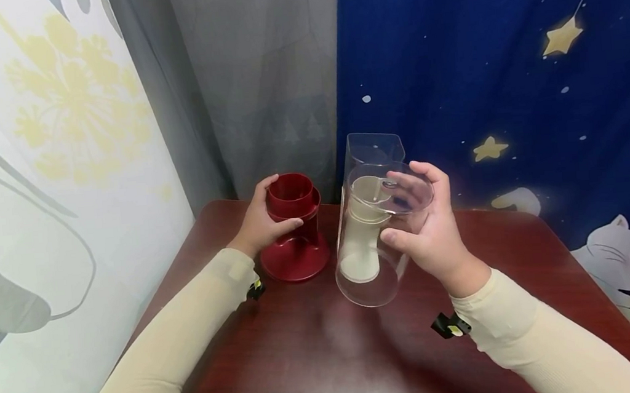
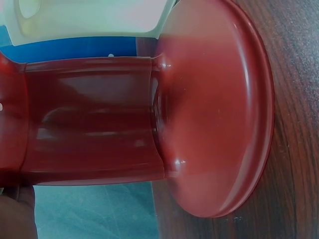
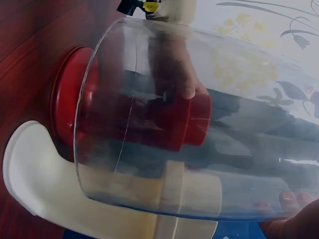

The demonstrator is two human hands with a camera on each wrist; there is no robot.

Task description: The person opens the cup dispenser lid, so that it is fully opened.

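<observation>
Left hand (image 1: 258, 225) grips the red pedestal base (image 1: 294, 241), upright on the dark wooden table (image 1: 327, 356). Right hand (image 1: 428, 224) holds the clear plastic container (image 1: 370, 229) tilted just beside it, a white stand (image 1: 360, 242) behind. Probable step: assembly; next, aligning container over base.

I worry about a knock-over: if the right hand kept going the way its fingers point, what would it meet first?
Judging by the head view, the right hand, gripping the clear container, points left; first comes the red stand, though depth is unclear.
</observation>
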